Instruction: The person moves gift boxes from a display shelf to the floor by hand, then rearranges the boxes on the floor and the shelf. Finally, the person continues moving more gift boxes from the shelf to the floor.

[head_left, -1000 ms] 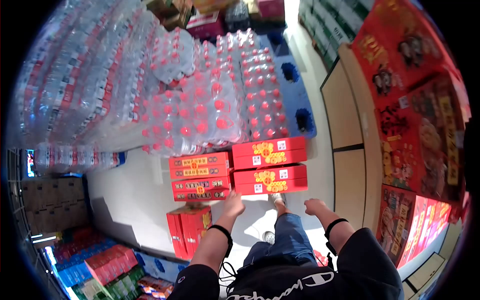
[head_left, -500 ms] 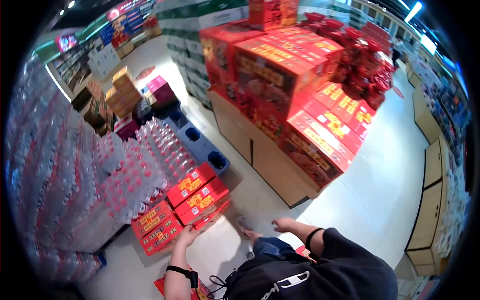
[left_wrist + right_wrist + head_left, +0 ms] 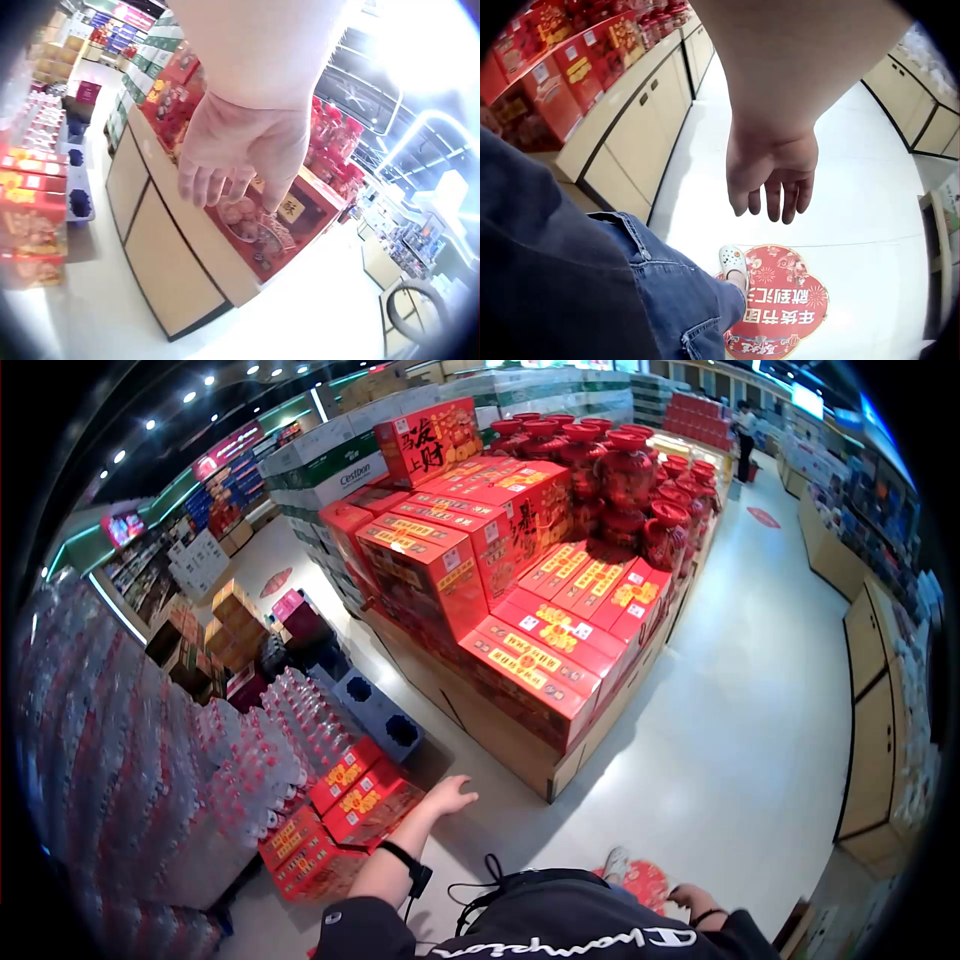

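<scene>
My left hand [image 3: 451, 796] reaches forward over the floor between the stacked red gift boxes [image 3: 365, 800] and the wooden display stand [image 3: 500, 750]. In the left wrist view the fingers of that hand hang loose, with nothing in them, in front of a red box [image 3: 262, 232] on the stand. Low at my side is my right hand [image 3: 690, 901]; in the right wrist view its fingers point down, relaxed and holding nothing, above the pale floor. Rows of red gift boxes [image 3: 540, 630] with yellow lettering lie on the stand.
Red jars [image 3: 625, 480] stand behind the boxes on the display. Wrapped packs of bottles [image 3: 255, 770] and a blue pallet [image 3: 380, 710] are at the left. A red floor sticker [image 3: 780, 300] lies by my foot. Wooden cabinets [image 3: 870, 730] line the aisle's right side.
The view has turned right and lifted from the boxes on the floor to the display stand. My left hand has moved off the floor boxes; the right hand has dropped to my side.
</scene>
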Action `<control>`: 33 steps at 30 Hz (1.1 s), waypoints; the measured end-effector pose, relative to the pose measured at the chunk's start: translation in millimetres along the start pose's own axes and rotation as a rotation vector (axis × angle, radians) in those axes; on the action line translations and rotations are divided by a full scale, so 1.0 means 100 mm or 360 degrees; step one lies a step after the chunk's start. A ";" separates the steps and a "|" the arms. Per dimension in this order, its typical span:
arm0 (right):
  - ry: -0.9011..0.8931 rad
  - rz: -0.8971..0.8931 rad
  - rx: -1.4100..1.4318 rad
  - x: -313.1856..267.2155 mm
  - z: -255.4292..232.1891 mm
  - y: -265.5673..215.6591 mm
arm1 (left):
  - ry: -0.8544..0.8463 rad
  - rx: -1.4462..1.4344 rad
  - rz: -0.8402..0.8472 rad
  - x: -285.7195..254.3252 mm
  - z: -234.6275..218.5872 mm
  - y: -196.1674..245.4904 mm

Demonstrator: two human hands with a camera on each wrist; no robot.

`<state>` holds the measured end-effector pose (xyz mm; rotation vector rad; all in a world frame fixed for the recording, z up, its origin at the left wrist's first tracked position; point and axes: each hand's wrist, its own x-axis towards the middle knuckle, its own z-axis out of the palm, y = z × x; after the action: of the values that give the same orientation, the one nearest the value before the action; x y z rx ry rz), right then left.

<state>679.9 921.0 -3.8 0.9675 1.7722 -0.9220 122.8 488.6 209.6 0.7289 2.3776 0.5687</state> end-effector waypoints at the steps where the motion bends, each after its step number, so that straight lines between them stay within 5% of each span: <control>1: -0.0044 0.0125 -0.0023 0.17 -0.11 0.26 | 0.0021 0.0037 0.0028 0.21 0.08 0.28; 6: 0.0480 -0.0014 -0.0060 -0.08 -1.06 0.78 | 0.0460 -0.0047 0.0047 1.03 0.35 1.71; 9: 0.0691 -0.0031 -0.0021 -0.13 -1.77 0.73 | 0.0756 0.0075 -0.0157 1.24 -0.10 2.44; 11: 0.0551 -0.0046 0.0139 0.15 -2.15 0.71 | 0.1279 0.0297 -0.0024 1.52 -0.43 2.46; 14: 0.0635 -0.0351 -0.0373 0.43 -2.87 -0.07 | 0.1870 0.0467 -0.0015 1.80 -1.21 2.55; 17: 0.1000 -0.0921 -0.0456 0.41 -3.64 -1.59 | 0.2309 0.0539 -0.0157 2.12 -1.92 2.68; 20: 0.1140 -0.1328 -0.0409 -0.46 -4.20 -3.21 | 0.2368 0.0268 -0.0440 2.57 -2.40 2.68; 22: 0.1101 -0.1476 -0.0417 -0.76 -4.38 -3.87 | 0.2337 0.0209 -0.0627 2.81 -2.60 2.70; 25: 0.1011 -0.1781 -0.0594 -0.90 -4.55 -4.40 | 0.2242 0.0334 -0.0857 3.02 -2.66 2.70; 33: 0.0803 -0.1776 -0.0721 -0.39 -4.96 -4.73 | 0.2748 0.0398 -0.0867 3.10 -2.78 2.35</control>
<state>99.7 1149.8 282.4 -0.2028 2.8608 -0.8524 -179.3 795.2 417.3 -0.8002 3.9609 0.7892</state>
